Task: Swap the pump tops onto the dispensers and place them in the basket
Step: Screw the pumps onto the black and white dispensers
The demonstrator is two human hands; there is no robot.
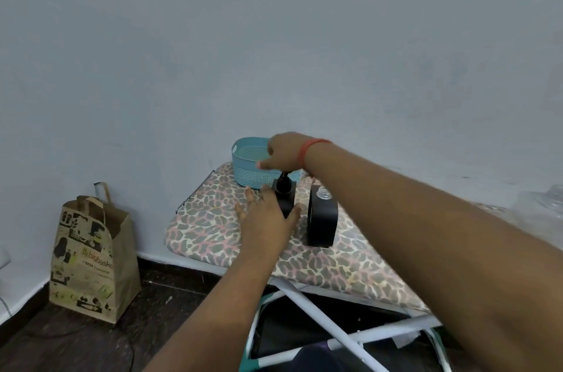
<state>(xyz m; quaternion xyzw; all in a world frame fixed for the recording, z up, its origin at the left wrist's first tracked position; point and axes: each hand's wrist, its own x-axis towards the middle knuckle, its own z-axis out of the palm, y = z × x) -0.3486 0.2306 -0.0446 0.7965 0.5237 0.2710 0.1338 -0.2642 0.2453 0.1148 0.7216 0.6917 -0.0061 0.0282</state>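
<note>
The right hand (pixel 286 152) is covering the near right rim of the blue basket (pixel 248 169) and the top of the black pump (pixel 283 184) just in front of it. The left hand (pixel 268 216) is hiding most of the square black dispenser (pixel 288 201) beside the basket. Right of the basket, crumpled clear plastic (pixel 545 207) is running off the frame's edge, blurred.

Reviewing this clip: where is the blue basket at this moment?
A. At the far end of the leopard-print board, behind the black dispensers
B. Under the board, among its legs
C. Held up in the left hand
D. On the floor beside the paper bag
A: the blue basket stands on the leopard-print board at its far end, beyond the two black dispensers; the right hand partly covers it.
</note>
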